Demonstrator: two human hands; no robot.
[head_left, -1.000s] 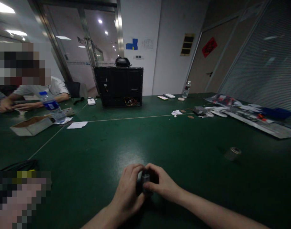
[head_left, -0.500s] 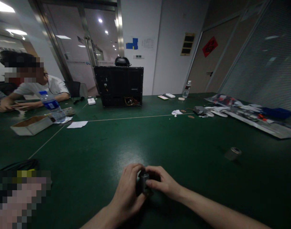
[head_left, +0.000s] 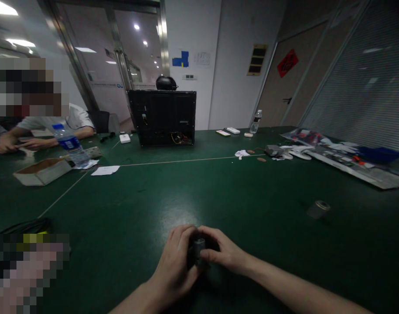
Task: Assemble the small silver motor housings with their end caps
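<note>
A small dark cylinder with a metal end point(head_left: 197, 250) is gripped between both of my hands, low over the green table point(head_left: 192, 187) near its front edge. My left hand point(head_left: 175, 261) wraps round its left side with curled fingers. From the right, my right hand point(head_left: 223, 250) pinches its top with thumb and fingers. Most of the part is hidden by my fingers. A second small metal cylinder point(head_left: 318, 209) lies on its side on the table to the right, away from both hands.
A black computer case point(head_left: 162, 117) stands at the table's far middle. A person in a white shirt point(head_left: 71, 120) sits at the far left behind a water bottle point(head_left: 70, 146) and an open cardboard box point(head_left: 42, 171). Papers and parts point(head_left: 343, 159) cover the far right.
My hands have stayed in place. The fingers of my right hand shifted slightly on the small cylinder, which now sits a little lower between my hands.
</note>
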